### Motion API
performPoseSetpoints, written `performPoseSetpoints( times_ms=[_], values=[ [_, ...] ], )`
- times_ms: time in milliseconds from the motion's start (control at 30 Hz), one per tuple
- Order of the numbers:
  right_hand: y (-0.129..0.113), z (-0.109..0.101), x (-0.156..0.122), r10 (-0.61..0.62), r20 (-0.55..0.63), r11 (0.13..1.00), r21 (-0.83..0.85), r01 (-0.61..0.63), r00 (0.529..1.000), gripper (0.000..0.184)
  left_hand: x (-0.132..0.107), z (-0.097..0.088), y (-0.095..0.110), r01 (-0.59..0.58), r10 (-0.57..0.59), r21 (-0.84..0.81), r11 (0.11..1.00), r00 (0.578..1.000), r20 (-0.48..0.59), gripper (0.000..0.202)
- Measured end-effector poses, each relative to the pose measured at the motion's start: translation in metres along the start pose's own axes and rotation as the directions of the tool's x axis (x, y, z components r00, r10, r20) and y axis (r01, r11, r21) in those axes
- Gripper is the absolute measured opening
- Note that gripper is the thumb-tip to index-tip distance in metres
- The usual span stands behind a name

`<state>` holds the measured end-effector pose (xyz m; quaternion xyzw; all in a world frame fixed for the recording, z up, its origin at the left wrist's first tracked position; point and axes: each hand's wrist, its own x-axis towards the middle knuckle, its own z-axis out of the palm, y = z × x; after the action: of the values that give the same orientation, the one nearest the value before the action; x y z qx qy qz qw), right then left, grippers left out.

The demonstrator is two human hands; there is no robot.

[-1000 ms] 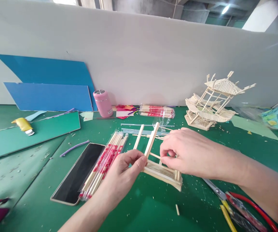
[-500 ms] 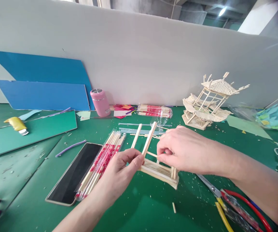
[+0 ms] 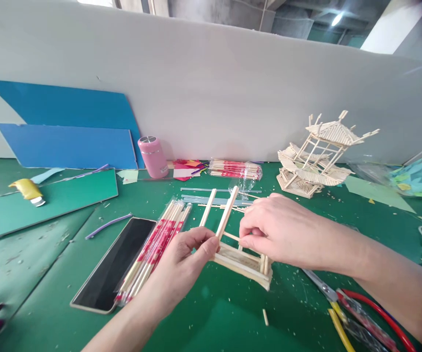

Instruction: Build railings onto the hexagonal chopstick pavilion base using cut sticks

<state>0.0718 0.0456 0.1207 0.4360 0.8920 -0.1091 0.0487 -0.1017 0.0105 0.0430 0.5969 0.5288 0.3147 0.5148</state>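
A small model frame [image 3: 242, 266] of pale wooden sticks stands in front of me, with a rectangular base and two tall posts at its left end. My left hand [image 3: 192, 249] pinches the foot of the nearer post [image 3: 228, 210] between thumb and fingers, at the base's corner. Over the right part of the frame, my right hand [image 3: 269, 227] is closed with thumb and forefinger together on the end of a thin wooden stick [image 3: 231, 236], which reaches left to the post. The fingers partly hide the frame's far right side.
A phone [image 3: 114, 264] and bagged chopsticks [image 3: 156, 249] lie left. Scissors [image 3: 328, 288] and yellow-handled pliers [image 3: 339, 327] lie at right. Behind stand a pink flask [image 3: 153, 157], another chopstick pack [image 3: 235, 168] and a stick pagoda [image 3: 315, 159]. Blue boards [image 3: 72, 146] lean on the partition.
Both hands keep the same grip on the frame and the thin stick. The whole view has shifted very slightly.
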Motion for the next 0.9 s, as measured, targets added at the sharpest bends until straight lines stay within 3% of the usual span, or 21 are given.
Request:
performPoseSetpoints(
  times_ms=[367,733,900],
  values=[
    [-0.002,0.003,-0.004,0.035,-0.057,0.999,0.006,-0.035,0.998,0.026,0.002,0.002,0.005,0.050,-0.051,-0.092,0.994,0.999,-0.013,0.028],
    [-0.002,0.005,-0.007,-0.023,-0.081,1.000,-0.016,0.022,0.996,0.025,0.017,-0.002,0.010,0.029,-0.022,-0.038,0.999,0.987,0.161,0.026],
    [-0.004,0.007,-0.007,-0.020,-0.077,0.999,-0.033,0.017,0.997,0.024,0.024,-0.005,0.012,0.098,-0.080,-0.070,0.993,0.972,0.222,0.022]
  ],
)
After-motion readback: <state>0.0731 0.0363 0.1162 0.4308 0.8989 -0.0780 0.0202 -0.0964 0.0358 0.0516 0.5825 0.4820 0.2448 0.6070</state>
